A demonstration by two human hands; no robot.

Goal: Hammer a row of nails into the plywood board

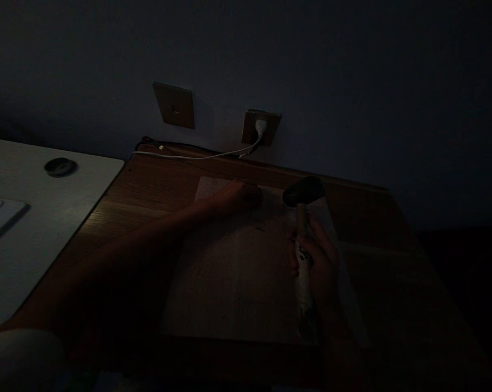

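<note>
The picture is very dark. My right hand (321, 256) is wrapped round the pale, dark-spotted handle of a mallet (303, 190). Its black head points up toward the wall, and the handle's butt end comes toward me. Left of it, my left hand (241, 197) rests closed over the far part of a pale sheet or thin board (229, 283). Whether its fingers hold anything is lost in shadow. Small dark marks or bits lie on the sheet just nearer to me than that hand.
The sheet lies on a wooden tabletop (119, 209) against the wall. A white plug (260, 127) sits in a wall socket, its white cable (197, 158) running left along the back edge. On a white table (66, 201) at left are a round dark object (60, 166) and a phone (3, 215).
</note>
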